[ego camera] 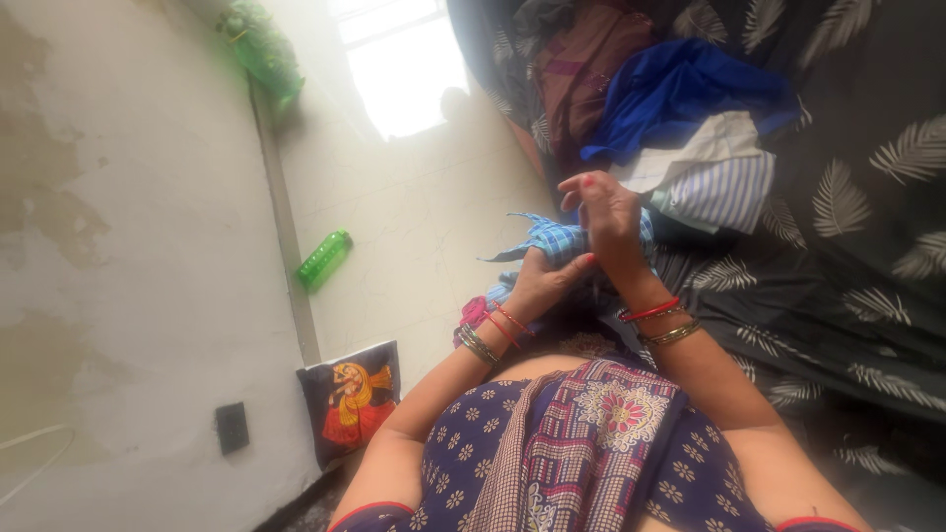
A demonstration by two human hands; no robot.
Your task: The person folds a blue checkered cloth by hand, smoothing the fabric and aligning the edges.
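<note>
both hands grasp a blue checked cloth held up in front of the person's chest, at the edge of a bed. left hand closes around the cloth's lower part from below, red and gold bangles on its wrist. right hand pinches the upper part, fingers bent, with more bangles just under it. behind the cloth, a heap of clothes lies on the bed: a blue garment on top, a white piece and a striped one beside it, a maroon one further back. black bedsheet with pale leaf prints covers the bed. on the light floor, well apart from the hands, lies a green bottle. a cushion with a bright painted figure leans against the stained wall.
</note>
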